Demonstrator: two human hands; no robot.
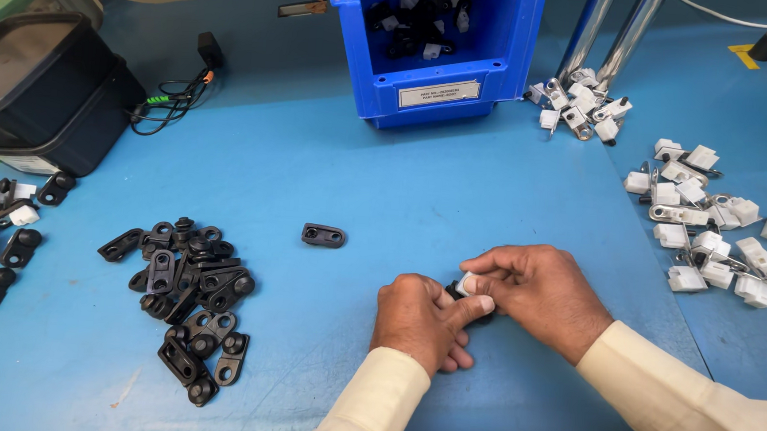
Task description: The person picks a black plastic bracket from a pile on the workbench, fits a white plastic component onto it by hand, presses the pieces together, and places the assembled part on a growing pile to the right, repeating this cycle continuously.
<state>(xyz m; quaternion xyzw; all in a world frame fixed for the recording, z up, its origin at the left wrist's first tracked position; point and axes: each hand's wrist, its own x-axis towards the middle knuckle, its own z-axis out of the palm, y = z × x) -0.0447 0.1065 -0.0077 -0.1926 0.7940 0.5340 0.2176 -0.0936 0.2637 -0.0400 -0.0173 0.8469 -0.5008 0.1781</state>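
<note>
head view shows my left hand (420, 320) and right hand (534, 291) meeting low on the blue surface (359, 187), both sets of fingers clenched around one small part (465, 285) with a white piece on a black body, mostly hidden between them. i see a single black plastic bracket (324, 235) lying alone just beyond the hands. a heap of black brackets (188, 292) sits well to the left, white-and-metal clips (707, 226) are scattered to the right, and a blue bin (433, 54) stands at the far edge holding mixed pieces.
</note>
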